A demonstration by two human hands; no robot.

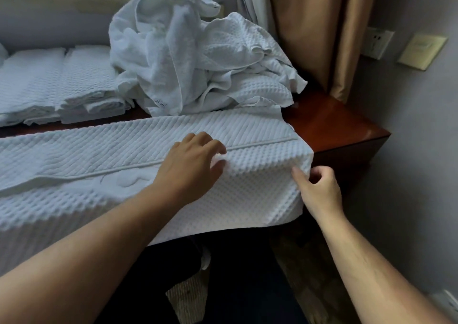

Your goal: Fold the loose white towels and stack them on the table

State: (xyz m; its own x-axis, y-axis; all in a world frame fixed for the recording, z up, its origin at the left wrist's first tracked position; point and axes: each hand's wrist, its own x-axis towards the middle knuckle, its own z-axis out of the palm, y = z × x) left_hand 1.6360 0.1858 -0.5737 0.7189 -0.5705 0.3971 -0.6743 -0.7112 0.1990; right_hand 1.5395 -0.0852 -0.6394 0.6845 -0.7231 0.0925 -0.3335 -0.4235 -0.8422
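The waffle-weave towel [260, 187] lay spread across the desk [334, 123], its near edge overhanging. Judgement: the edges should be aligned squarely and the layer smoothed flat before folding. The left hand [190, 165], fingers loosely curved, pinched a small ridge of towel. The right hand [319, 190], fingers curled, pinched the towel's right corner.

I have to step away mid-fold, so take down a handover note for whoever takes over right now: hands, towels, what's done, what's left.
Left hand rests on the spread towel, pinching up a small ridge of it.
Right hand pinches the same towel's right edge.
The towel lies across the table and drapes over the near edge.
Done: two folded stacks at back left.
Left: fold this one, then the loose pile behind it.
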